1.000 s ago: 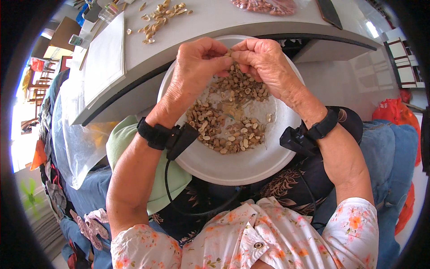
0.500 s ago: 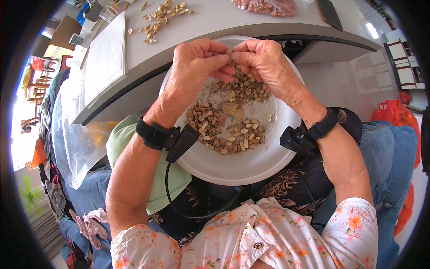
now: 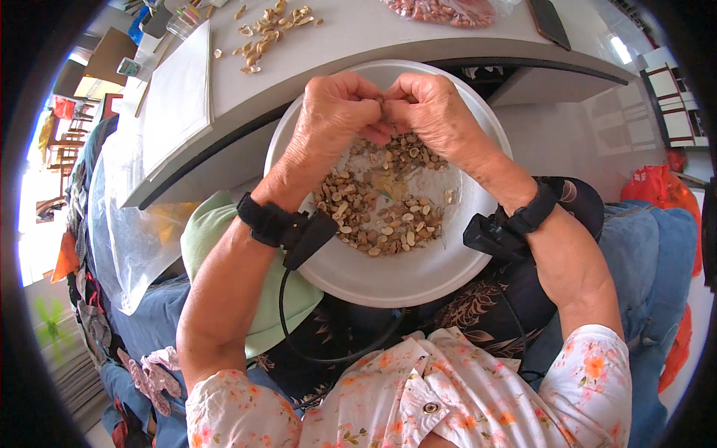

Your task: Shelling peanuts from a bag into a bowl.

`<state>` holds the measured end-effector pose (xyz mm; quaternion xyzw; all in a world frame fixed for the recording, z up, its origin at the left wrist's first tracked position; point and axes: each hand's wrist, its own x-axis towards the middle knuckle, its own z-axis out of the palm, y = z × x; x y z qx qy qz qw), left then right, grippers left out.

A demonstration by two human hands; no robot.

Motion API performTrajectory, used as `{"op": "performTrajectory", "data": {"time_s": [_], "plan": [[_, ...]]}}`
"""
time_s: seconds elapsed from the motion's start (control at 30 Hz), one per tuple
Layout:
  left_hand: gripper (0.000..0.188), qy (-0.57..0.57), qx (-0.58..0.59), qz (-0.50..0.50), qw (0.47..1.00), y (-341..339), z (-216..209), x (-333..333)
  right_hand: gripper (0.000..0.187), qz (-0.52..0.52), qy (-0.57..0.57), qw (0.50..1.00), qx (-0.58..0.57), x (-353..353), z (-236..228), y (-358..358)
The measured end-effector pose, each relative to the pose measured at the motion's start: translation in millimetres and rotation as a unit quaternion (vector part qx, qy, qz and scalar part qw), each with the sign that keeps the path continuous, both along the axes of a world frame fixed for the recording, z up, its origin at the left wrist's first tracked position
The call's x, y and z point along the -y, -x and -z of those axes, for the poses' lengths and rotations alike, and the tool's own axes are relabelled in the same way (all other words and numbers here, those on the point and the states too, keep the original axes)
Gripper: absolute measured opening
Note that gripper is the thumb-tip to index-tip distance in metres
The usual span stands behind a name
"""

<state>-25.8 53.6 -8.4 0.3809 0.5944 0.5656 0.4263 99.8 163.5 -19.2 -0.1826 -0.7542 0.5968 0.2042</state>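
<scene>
Below your fingers, shelled peanuts (image 3: 381, 213) lie in the white bowl (image 3: 418, 276) on your lap. Your left hand (image 3: 336, 112) and right hand (image 3: 433, 112) pinch one peanut (image 3: 382, 101) between touching fingertips; it is probably light and brittle, so press along its seam. Beyond them, empty shells (image 3: 272, 26) litter the table (image 3: 358, 45).

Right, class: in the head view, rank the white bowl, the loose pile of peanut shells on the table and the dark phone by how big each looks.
1. White bowl, by far the largest.
2. Pile of peanut shells.
3. Dark phone, partly cut off by the picture edge, so its rank below the shells is unsure.
</scene>
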Motion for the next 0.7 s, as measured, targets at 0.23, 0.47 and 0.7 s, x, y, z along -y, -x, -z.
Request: {"op": "performTrajectory", "data": {"time_s": [0.23, 0.47, 0.7], "plan": [[0.013, 0.007, 0.019, -0.042, 0.999, -10.9, 4.1, -4.8, 0.016, 0.028, -0.057, 0.998, 0.018, 0.6, 1.6, 0.1], [0.014, 0.001, 0.044, -0.073, 0.996, -16.4, -1.7, -5.0, 0.019, 0.038, -0.046, 0.998, -0.018, 2.2, 0.6, -1.2], [0.015, 0.001, 0.109, -0.06, 0.992, -8.9, 11.3, -5.2, 0.018, 0.042, -0.017, 0.998, -0.035, 4.4, 4.0, -0.7]]}}
